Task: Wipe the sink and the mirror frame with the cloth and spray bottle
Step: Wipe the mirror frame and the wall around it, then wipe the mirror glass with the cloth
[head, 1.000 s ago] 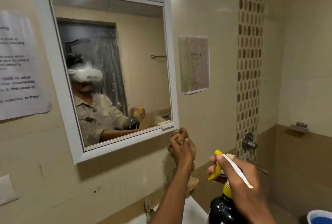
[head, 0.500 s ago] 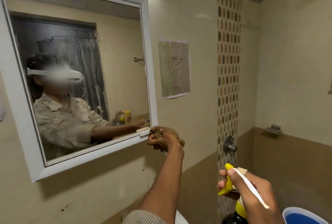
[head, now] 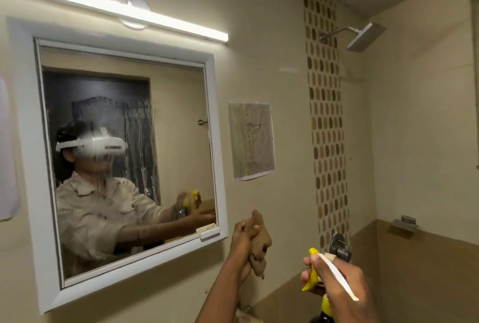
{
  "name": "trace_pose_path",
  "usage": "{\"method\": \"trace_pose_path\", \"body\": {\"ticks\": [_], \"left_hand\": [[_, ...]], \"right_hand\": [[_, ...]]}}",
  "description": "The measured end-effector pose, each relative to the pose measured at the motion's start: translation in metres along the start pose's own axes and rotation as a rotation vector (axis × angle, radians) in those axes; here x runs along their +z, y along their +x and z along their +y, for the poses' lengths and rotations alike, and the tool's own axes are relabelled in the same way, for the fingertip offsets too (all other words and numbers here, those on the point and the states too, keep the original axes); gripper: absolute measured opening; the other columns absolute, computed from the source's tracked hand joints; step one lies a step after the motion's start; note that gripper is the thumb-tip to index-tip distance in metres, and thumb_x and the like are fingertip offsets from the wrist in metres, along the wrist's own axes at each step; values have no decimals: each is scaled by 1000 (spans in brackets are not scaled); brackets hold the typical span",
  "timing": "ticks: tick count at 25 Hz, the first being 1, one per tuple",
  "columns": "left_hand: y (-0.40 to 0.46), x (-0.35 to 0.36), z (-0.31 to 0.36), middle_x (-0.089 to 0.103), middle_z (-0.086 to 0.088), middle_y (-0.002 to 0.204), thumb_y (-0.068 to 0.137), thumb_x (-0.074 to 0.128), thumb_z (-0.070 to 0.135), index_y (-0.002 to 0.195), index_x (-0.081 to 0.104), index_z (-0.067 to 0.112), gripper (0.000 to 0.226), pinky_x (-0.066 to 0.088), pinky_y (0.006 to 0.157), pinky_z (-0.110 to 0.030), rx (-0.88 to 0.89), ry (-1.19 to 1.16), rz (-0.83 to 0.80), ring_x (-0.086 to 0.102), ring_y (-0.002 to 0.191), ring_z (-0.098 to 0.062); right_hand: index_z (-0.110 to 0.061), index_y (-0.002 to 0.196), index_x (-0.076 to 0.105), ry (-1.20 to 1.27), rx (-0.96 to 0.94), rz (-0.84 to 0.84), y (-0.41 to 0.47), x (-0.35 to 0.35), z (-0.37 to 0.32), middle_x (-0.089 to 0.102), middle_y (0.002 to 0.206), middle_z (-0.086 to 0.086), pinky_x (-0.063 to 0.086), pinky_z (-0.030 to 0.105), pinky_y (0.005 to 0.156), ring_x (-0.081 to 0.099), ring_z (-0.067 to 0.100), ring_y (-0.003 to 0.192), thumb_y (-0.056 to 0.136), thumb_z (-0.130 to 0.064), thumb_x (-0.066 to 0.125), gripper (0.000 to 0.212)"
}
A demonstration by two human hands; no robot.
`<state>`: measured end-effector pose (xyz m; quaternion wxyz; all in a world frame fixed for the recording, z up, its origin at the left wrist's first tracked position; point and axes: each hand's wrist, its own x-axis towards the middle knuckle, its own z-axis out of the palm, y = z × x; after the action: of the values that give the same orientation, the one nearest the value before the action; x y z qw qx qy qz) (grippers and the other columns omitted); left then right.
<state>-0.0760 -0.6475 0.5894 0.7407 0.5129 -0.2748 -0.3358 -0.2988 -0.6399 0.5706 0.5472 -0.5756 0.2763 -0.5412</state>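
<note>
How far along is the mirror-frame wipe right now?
Done: can't confirm; the glass shows wet streaks. In hand: left hand grips the brown cloth beside the frame's lower right corner; right hand holds the spray bottle. Left: frame edges; sink out of view.

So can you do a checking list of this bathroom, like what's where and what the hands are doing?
Surface: mirror frame, white; glass streaky.
Job's things: brown cloth just right of the frame's lower right corner; spray bottle with yellow trigger, lower right.
Clutter: paper drawing taped to the wall.
Grips: left hand holds the cloth; right hand holds the bottle.
Cables: nothing seen.
Surroundings: light bar above the mirror, shower head, tap knob.
</note>
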Motion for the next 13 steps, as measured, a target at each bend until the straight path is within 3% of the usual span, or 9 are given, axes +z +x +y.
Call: {"method": "trace_pose_path", "body": {"ticks": [3, 6, 8, 13], "left_hand": [[-31, -35, 14, 71, -16, 83, 93, 62, 11, 109, 59, 12, 16, 49, 50, -30, 129, 45, 96, 66, 63, -26], [-75, -81, 45, 74, -5, 89, 88, 65, 6, 101, 65, 17, 16, 50, 57, -23, 314, 188, 188, 68, 72, -14], [-106, -109, 75, 72, 1, 98, 87, 65, 3, 99, 67, 21, 21, 48, 67, -22, 418, 248, 215, 65, 84, -11], [-189, -196, 137, 70, 11, 106, 88, 66, 9, 101, 67, 32, 26, 47, 86, -32, 566, 390, 316, 64, 97, -10]], "right_hand": [[-10, 78, 82, 8, -92, -32, 6, 31, -14, 75, 62, 14, 64, 49, 71, 74, 39, 70, 94, -22, 76, 21], [-17, 82, 79, -25, -242, -120, 0, 68, -42, 77, 66, 8, 64, 55, 76, 75, 28, 68, 81, -48, 62, 35], [-10, 79, 76, -24, -304, -168, -8, 97, -59, 77, 69, 8, 62, 55, 75, 75, 23, 68, 79, -50, 56, 44], [-4, 83, 74, 7, -381, -307, -59, 185, -85, 76, 76, 15, 58, 54, 71, 74, 31, 75, 82, -48, 54, 48]]}}
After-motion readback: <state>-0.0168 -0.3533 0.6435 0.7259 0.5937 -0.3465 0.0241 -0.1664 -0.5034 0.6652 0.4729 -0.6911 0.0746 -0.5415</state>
